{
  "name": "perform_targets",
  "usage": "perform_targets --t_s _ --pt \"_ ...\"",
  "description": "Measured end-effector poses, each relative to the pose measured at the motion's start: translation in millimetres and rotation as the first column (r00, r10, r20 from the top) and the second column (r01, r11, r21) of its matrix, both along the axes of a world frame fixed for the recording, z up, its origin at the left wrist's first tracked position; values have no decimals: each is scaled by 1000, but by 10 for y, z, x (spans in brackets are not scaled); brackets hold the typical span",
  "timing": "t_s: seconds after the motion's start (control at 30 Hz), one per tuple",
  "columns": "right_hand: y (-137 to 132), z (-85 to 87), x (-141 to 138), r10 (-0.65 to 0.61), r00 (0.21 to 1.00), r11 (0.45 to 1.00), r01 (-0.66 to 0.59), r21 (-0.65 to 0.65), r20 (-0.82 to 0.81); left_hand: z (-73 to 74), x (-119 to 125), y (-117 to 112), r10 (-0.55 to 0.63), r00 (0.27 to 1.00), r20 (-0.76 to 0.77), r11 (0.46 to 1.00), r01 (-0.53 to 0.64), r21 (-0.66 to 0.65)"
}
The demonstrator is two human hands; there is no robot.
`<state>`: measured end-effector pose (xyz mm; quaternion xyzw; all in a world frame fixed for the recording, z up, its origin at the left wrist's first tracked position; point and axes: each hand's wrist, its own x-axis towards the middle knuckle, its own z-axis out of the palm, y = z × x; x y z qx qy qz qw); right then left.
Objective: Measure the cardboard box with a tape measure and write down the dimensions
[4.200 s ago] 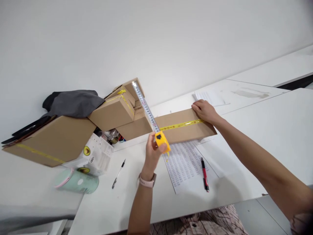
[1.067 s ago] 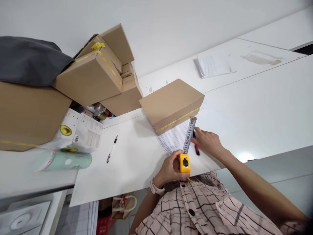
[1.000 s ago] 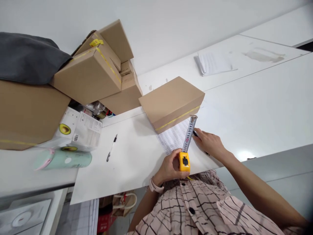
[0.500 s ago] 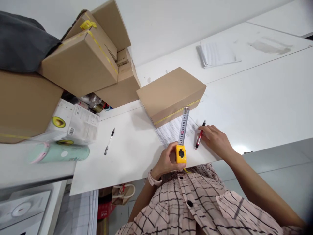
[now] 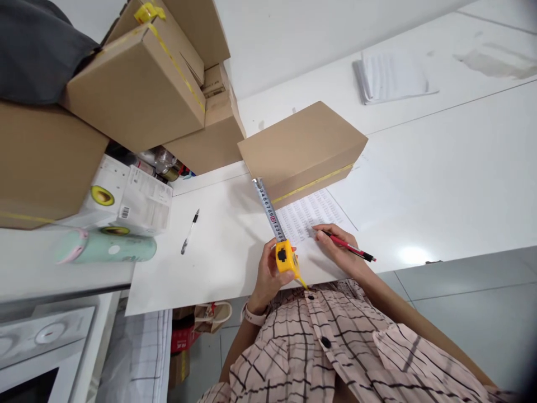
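Observation:
My left hand is closed around a yellow tape measure whose blade sticks out towards a flat cardboard box with a yellow tape strip. My right hand grips a red pen, its tip resting on a printed sheet of small numbers that lies partly under the box. Both hands are near the front edge of the white table.
Stacked cardboard boxes and a dark cloth fill the back left. A white avocado-print carton, a mint green bottle and a black pen lie left. A paper stack sits at the back right.
My right hand has picked the red pen up off the table and set its tip on the sheet. The tape measure's blade has swung to the left.

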<state>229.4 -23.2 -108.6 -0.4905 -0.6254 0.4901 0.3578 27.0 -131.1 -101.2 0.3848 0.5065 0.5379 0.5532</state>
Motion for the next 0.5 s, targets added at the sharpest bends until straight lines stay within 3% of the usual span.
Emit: perform_targets --t_s 0.07,0.13,0.27,0.37,0.5 --pt "-9 17 -39 -42 999 999 42 7 -32 112 -88 -75 -4 990 -144 999 9 35" --pt "-20 57 -28 -90 986 996 87 -29 -141 259 -161 -135 -81 929 -361 994 102 40" --pt "-42 229 125 -333 910 942 334 -39 -246 465 -152 -196 -329 629 -704 919 384 -86" --pt "-85 401 266 -423 883 898 439 37 -202 441 -50 -199 -392 497 -774 864 487 -124" --pt "-191 524 374 -354 933 921 359 154 -59 350 26 -182 -399 466 -790 837 536 -107"
